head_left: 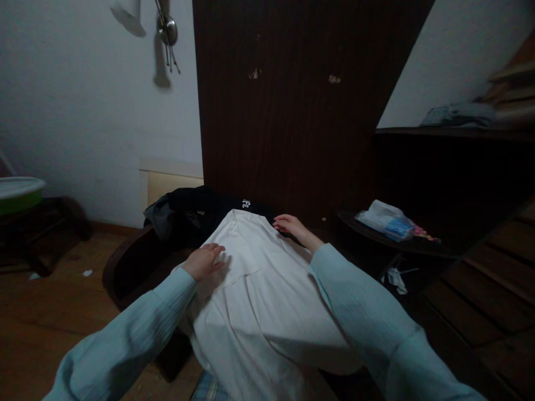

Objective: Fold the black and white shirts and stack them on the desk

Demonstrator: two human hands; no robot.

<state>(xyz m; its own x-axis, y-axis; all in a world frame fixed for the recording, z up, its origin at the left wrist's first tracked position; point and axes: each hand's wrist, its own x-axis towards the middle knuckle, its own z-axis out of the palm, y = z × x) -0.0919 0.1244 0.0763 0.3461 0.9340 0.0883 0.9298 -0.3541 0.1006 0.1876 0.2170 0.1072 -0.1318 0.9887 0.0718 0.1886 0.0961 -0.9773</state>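
Observation:
A white garment (271,301), perhaps a shirt, lies spread in front of me, its near part hanging down in loose folds. Over its left side is my left hand (206,260), fingers slightly bent and apart, holding nothing I can see. My right hand (291,225) is at the far right edge of the garment, its fingers loosely extended and pointing left, with no cloth visible between them. Dark clothing (196,206) with a small white mark lies behind the garment, on a dark brown armchair (125,262).
A tall dark wooden panel (301,111) rises behind the armchair. On the right, a dark shelf (401,248) carries a clear plastic packet (387,220). To the left, a green and white basin (20,195) sits on a dark stool (42,223). A lamp (167,30) is on the wall.

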